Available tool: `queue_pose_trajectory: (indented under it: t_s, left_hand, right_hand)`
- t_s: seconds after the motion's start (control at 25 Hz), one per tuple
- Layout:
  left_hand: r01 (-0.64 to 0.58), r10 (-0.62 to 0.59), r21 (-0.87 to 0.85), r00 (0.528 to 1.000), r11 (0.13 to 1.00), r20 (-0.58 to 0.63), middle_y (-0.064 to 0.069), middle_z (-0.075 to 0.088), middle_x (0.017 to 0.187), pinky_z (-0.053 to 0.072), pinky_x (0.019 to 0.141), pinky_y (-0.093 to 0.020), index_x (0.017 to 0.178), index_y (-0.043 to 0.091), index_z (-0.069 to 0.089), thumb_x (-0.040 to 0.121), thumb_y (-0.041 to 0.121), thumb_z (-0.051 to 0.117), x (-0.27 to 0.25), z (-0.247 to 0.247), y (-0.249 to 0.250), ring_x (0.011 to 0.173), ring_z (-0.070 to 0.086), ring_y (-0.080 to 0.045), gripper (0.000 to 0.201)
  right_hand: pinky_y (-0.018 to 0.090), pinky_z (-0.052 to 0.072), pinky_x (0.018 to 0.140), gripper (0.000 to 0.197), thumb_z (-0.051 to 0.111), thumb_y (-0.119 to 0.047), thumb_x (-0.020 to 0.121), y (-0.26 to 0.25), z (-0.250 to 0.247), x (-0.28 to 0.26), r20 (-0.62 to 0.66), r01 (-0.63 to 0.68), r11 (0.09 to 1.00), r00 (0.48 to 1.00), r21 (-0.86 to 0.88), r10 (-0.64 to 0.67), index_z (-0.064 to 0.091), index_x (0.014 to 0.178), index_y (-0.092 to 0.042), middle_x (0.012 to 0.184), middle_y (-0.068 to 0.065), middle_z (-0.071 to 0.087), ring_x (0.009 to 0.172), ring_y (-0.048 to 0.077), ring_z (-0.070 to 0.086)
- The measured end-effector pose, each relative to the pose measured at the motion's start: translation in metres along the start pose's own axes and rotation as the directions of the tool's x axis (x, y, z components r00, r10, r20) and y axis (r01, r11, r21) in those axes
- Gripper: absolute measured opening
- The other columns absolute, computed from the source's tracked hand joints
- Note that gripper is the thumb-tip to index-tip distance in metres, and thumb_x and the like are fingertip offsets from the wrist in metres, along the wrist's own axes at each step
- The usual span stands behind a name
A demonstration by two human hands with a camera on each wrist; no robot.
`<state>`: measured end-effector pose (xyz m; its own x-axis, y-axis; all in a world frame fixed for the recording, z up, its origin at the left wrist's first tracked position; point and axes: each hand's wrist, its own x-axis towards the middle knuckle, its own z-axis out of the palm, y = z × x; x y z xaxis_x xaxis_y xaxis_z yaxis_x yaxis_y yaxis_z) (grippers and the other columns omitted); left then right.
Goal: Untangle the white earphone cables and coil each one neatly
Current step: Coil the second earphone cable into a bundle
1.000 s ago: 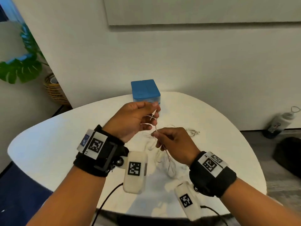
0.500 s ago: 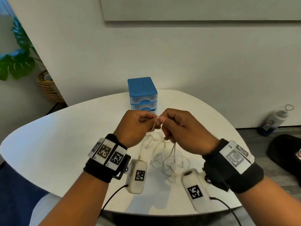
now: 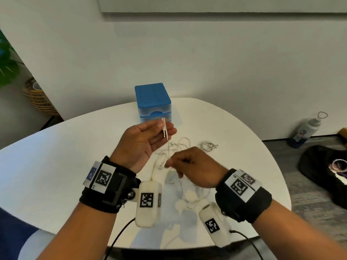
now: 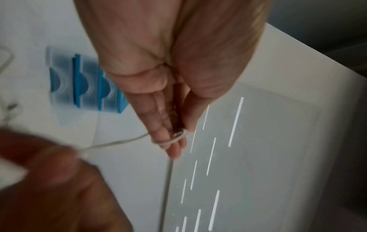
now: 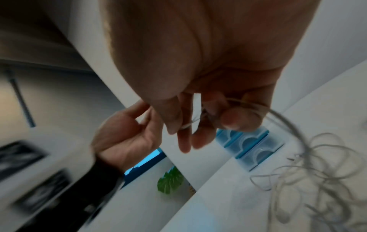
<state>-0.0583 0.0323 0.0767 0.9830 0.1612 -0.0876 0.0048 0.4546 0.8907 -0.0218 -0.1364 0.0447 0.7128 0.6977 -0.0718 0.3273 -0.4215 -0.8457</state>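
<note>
A white earphone cable (image 3: pixel 168 147) runs taut between my two hands above the white table (image 3: pixel 56 166). My left hand (image 3: pixel 165 128) is turned palm up with its fingers straight. The jack plug (image 3: pixel 164 134) lies across them, and in the left wrist view the thumb pins the cable (image 4: pixel 170 142), which loops round a fingertip. Lower and nearer to me, my right hand (image 3: pixel 170 163) pinches the same cable (image 5: pixel 190 123) between thumb and fingers. Loose loops of cable (image 5: pixel 317 180) trail onto the table under the hands. A second earphone (image 3: pixel 208 146) lies bundled to the right.
A blue box of small drawers (image 3: pixel 153 102) stands at the table's far edge, just behind my left hand. On the floor to the right are a bottle (image 3: pixel 306 130) and a black bag (image 3: pixel 323 169). A wicker basket (image 3: pixel 39 98) with a plant stands at the far left.
The hands were pinching the cable close together. Now the left hand has turned palm up with straight fingers, and the right hand has dropped toward me, drawing the cable out.
</note>
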Motion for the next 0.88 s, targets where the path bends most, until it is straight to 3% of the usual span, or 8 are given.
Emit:
queue_pose_trajectory:
  t_s: [0.12,0.2,0.28,0.36,0.48,0.6,0.76,0.88]
  left_hand:
    - [-0.122,0.165,0.287,0.978,0.950,-0.130,-0.010,0.075,0.095,0.057,0.073,-0.023,0.105,0.004,0.067,0.091,0.010,0.058,0.007,-0.012,-0.006,0.087,0.074,-0.019,0.018]
    - [-0.156,0.250,0.506,0.960,0.848,-0.123,-0.004,0.075,0.090,0.057,0.073,-0.022,0.102,0.008,0.070,0.090,0.010,0.062,0.008,-0.016,-0.012,0.081,0.074,-0.014,0.014]
    - [-0.148,0.216,0.570,0.975,0.808,-0.052,0.000,0.075,0.082,0.058,0.074,-0.027,0.092,0.016,0.072,0.089,0.008,0.064,0.007,-0.013,-0.019,0.078,0.073,-0.014,0.012]
    - [-0.108,0.095,0.544,0.994,0.832,0.052,-0.005,0.075,0.079,0.058,0.073,-0.028,0.090,0.013,0.073,0.089,0.008,0.062,0.002,-0.005,-0.026,0.076,0.072,-0.018,0.012]
    - [-0.018,-0.076,0.472,0.981,0.882,0.180,-0.003,0.075,0.078,0.055,0.068,-0.020,0.095,0.009,0.070,0.093,0.006,0.053,-0.004,0.007,-0.026,0.072,0.072,-0.015,0.017]
    - [0.054,-0.128,0.302,0.964,0.952,0.232,-0.007,0.074,0.082,0.057,0.071,-0.024,0.093,0.007,0.071,0.089,0.009,0.053,-0.008,0.011,-0.016,0.072,0.070,-0.017,0.019]
    - [-0.002,0.008,-0.071,0.997,0.997,0.080,-0.007,0.074,0.083,0.057,0.070,-0.023,0.093,0.005,0.070,0.084,0.012,0.054,-0.002,0.004,-0.002,0.075,0.071,-0.016,0.020]
    - [-0.101,0.097,-0.047,0.992,0.994,-0.077,-0.006,0.075,0.088,0.058,0.080,-0.026,0.097,0.005,0.068,0.093,0.009,0.051,0.005,-0.007,-0.002,0.085,0.073,-0.019,0.017]
  right_hand:
    - [0.018,0.044,0.062,0.026,0.049,-0.030,0.100,-0.013,0.005,-0.005,0.123,0.044,0.998,0.992,-0.049,-0.038,0.071,0.092,-0.020,0.058,-0.008,0.057,0.054,0.001,0.052]
    - [0.011,0.039,0.056,0.027,0.045,-0.025,0.102,-0.032,-0.008,-0.009,0.120,0.097,0.995,0.988,-0.037,-0.092,0.069,0.097,-0.013,0.060,-0.003,0.056,0.050,0.000,0.048]
    - [0.009,0.036,0.054,0.027,0.044,-0.020,0.102,-0.047,-0.026,-0.014,0.043,0.149,0.989,0.988,-0.025,-0.147,0.068,0.097,-0.007,0.062,-0.001,0.055,0.049,0.000,0.046]
    - [0.011,0.036,0.056,0.027,0.045,-0.016,0.101,-0.047,-0.043,-0.014,-0.112,0.170,0.984,0.978,-0.049,-0.174,0.068,0.092,-0.006,0.063,-0.001,0.055,0.053,0.002,0.046]
    - [0.014,0.037,0.056,0.024,0.048,-0.015,0.099,-0.026,-0.057,-0.005,-0.352,0.103,0.993,0.929,-0.057,-0.117,0.067,0.086,-0.010,0.061,-0.008,0.054,0.054,0.002,0.046]
    - [0.007,0.036,0.055,0.016,0.059,-0.013,0.094,-0.007,-0.055,0.002,-0.453,0.080,0.997,0.889,0.015,-0.064,0.070,0.083,-0.008,0.059,-0.014,0.058,0.053,-0.003,0.051]
    - [0.023,0.046,0.064,0.014,0.064,-0.020,0.092,0.011,-0.031,0.009,-0.327,0.053,0.999,0.944,-0.001,-0.050,0.076,0.086,-0.014,0.070,0.002,0.068,0.058,0.003,0.052]
    - [0.021,0.048,0.068,0.016,0.061,-0.028,0.094,0.004,-0.009,0.005,-0.036,0.061,0.990,0.997,-0.130,-0.066,0.076,0.091,-0.023,0.071,-0.014,0.068,0.062,0.000,0.056]
